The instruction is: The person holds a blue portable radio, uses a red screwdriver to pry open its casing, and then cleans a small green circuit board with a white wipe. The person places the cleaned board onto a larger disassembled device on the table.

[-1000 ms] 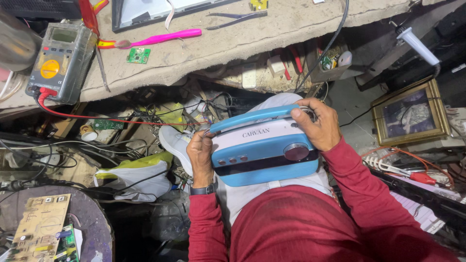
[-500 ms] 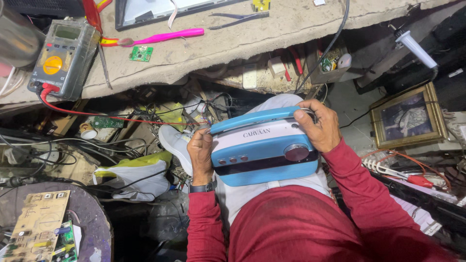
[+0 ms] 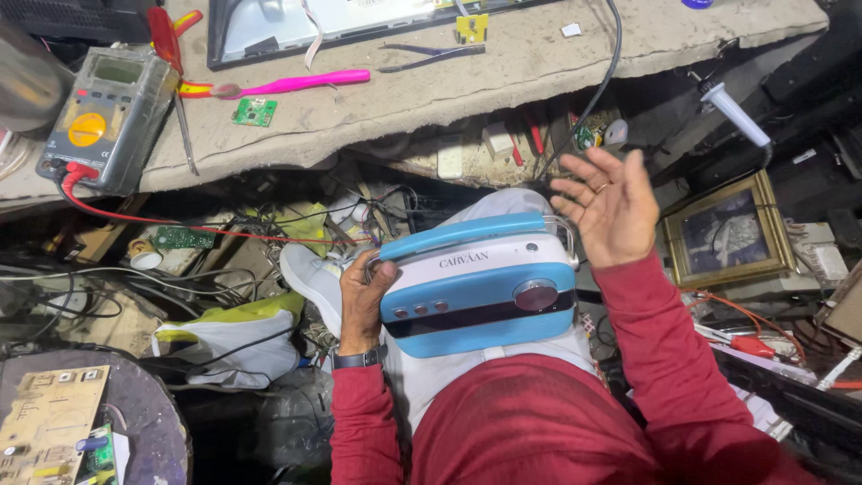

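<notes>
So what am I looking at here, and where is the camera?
The camera sits on a person's head and looks down, so you see their own lap and arms in red sleeves. There is no machine, only two bare hands. The left hand grips the left end of a blue and white portable radio that rests on the lap. The right hand is lifted off it, open, palm showing. Above is a worn workbench with a grey multimeter, a pink-handled tool, small pliers and a small green circuit board. Below the bench lie tangled wires, and to the right a framed picture.
</notes>
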